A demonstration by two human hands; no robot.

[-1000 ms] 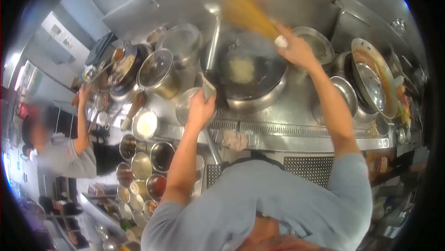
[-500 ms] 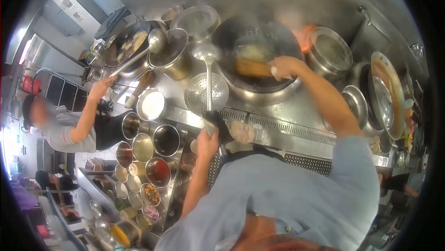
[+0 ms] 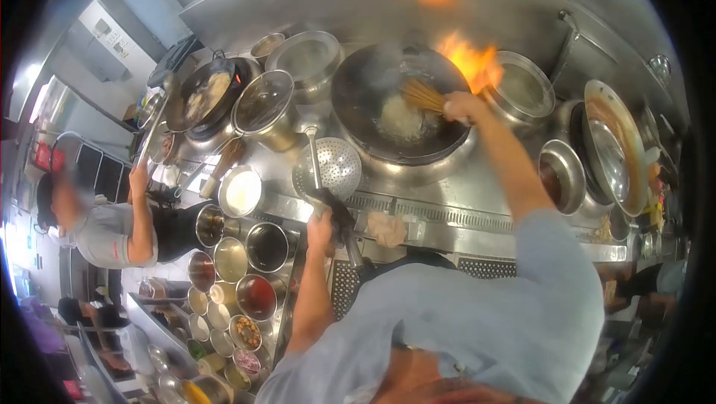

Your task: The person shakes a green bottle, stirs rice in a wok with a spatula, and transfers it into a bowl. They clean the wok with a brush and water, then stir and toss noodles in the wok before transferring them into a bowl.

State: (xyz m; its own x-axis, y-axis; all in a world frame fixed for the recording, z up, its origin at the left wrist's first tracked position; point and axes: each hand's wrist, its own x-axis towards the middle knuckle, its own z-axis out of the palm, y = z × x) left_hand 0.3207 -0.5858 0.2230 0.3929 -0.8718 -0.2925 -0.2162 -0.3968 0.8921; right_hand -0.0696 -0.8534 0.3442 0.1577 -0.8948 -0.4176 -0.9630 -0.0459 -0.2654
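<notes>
My right hand (image 3: 464,107) is closed round a bamboo wok brush (image 3: 424,96), whose bristles are inside a large dark wok (image 3: 362,117). Pale, foamy liquid (image 3: 401,118) swirls in the wok beside the brush. Orange flame (image 3: 471,64) rises at the wok's back right edge. My left hand (image 3: 320,231) grips the long metal handle of a ladle (image 3: 315,161); its bowl does not show clearly now. Under that handle lies a round perforated strainer (image 3: 343,167), with a dark handle (image 3: 341,217) beside my left hand.
Pots (image 3: 262,117) and a lidded pan (image 3: 302,57) stand left of the wok, another pot (image 3: 526,87) right. Several seasoning containers (image 3: 256,296) crowd the lower left. A crumpled cloth (image 3: 386,229) lies on the front edge. At left, a co-worker (image 3: 119,229) holds a ladle (image 3: 155,120) near another wok.
My right hand and the brush have risen in the wok, and the flame has grown. My left hand has shifted left and the ladle has turned. The co-worker's ladle has swung left.
</notes>
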